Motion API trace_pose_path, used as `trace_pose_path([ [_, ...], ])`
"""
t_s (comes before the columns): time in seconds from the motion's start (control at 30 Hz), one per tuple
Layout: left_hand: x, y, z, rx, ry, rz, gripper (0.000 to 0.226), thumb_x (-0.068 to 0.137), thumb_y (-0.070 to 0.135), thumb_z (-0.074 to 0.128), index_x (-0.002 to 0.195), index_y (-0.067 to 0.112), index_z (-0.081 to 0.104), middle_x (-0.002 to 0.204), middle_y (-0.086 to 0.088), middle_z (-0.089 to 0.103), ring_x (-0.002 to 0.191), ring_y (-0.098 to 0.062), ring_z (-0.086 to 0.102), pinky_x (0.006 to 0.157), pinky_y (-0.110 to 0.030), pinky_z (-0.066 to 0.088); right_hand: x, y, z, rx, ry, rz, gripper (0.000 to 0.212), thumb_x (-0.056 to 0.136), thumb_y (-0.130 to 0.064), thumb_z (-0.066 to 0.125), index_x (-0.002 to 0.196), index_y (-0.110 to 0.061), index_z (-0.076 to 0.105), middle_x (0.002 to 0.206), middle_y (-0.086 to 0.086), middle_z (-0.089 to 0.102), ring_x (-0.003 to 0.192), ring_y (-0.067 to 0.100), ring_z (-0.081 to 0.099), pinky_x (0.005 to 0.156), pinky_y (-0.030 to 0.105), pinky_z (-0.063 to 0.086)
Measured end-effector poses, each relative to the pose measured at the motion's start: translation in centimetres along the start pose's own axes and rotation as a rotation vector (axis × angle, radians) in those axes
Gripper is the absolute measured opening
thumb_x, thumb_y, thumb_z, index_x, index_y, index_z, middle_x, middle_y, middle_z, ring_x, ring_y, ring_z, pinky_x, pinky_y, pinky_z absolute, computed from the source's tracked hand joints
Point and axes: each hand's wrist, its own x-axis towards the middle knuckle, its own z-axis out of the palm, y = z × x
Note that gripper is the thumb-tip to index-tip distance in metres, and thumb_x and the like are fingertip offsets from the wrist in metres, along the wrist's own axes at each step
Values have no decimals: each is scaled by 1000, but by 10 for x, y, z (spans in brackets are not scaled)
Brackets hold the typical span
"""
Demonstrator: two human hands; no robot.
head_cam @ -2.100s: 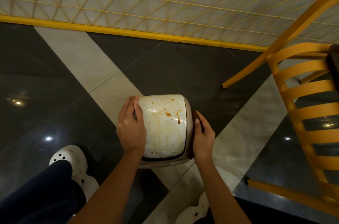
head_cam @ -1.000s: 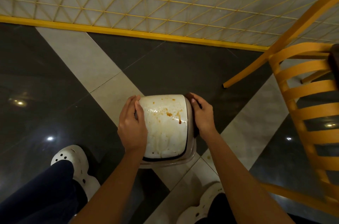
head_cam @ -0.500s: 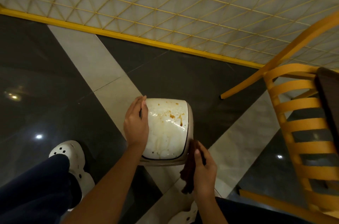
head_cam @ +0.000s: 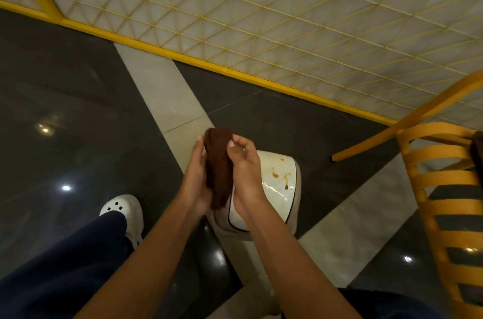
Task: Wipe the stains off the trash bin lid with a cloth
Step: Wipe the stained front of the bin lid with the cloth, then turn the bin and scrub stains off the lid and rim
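Fingertips [head_cam: 231,143] of the right hand [head_cam: 243,169] pinch the top of a dark brown folded cloth [head_cam: 218,167]; the left hand [head_cam: 194,180] lays straight fingers against its side. Just below sits the white plastic trash bin lid [head_cam: 275,201], orange-stained. The step looks like readying the cloth; next, press it onto the stains.

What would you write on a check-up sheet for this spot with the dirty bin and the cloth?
Surface: glossy floor, dark and pale tiles.
Job's things: white trash bin lid with orange-brown stains; brown cloth held up over it.
Clutter: nothing seen.
Hands: left hand lies with straight fingers against the cloth; right hand pinches its top.
Cables: nothing seen.
Surroundings: yellow chair, white shoe, yellow lattice wall.
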Motion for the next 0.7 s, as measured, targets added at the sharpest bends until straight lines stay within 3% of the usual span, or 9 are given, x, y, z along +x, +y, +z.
trace_pose_path([
  [0.1, 6, 13, -5, -43, -35, -57, 61, 87, 64, 31, 114, 19, 62, 107, -10, 69, 99, -22, 66, 78, -37, 50, 19, 0, -9, -256, -20, -227, 12, 94, -17, 52, 101, -24, 57, 106, 1, 64, 103, 16, 61, 90, 31, 51],
  [0.2, 15, 29, -13, 6, 59, -55, 45, 89, 55, 42, 113, 22, 60, 104, -10, 69, 97, -25, 65, 73, -38, 51, 48, -7, -52, -448, 156, -405, 17, 94, -20, 52, 109, -20, 60, 109, -6, 59, 106, 8, 55, 95, 30, 45],
  [0.33, 29, 38, -31, 127, 223, 43, 32, 89, 33, 55, 116, 16, 59, 103, -10, 67, 93, -25, 64, 68, -36, 52, 80, 0, -118, -604, 432, -248, 29, 97, -30, 44, 122, -19, 55, 120, 0, 57, 116, 18, 51, 103, 42, 40],
  [0.43, 43, 27, -37, 273, 285, 123, 25, 91, 23, 53, 116, 22, 59, 107, -10, 64, 93, -27, 63, 69, -36, 53, 87, 15, -133, -571, 408, -106, 38, 98, -35, 40, 129, -18, 52, 131, 3, 52, 123, 21, 46, 105, 37, 35],
  [0.6, 70, -2, -33, 564, 320, 182, 36, 90, 21, 55, 126, 22, 54, 124, -6, 56, 109, -26, 54, 98, -44, 45, 83, 37, -134, -499, 347, -66, 38, 99, -40, 34, 122, -24, 59, 119, 7, 60, 105, 21, 57, 97, 43, 47],
  [0.7, 79, -15, -30, 676, 297, 203, 33, 91, 24, 53, 124, 22, 56, 121, -5, 60, 110, -24, 55, 102, -43, 42, 81, 43, -138, -473, 376, -87, 37, 98, -44, 35, 118, -28, 62, 115, 4, 62, 103, 21, 59, 96, 44, 47],
])
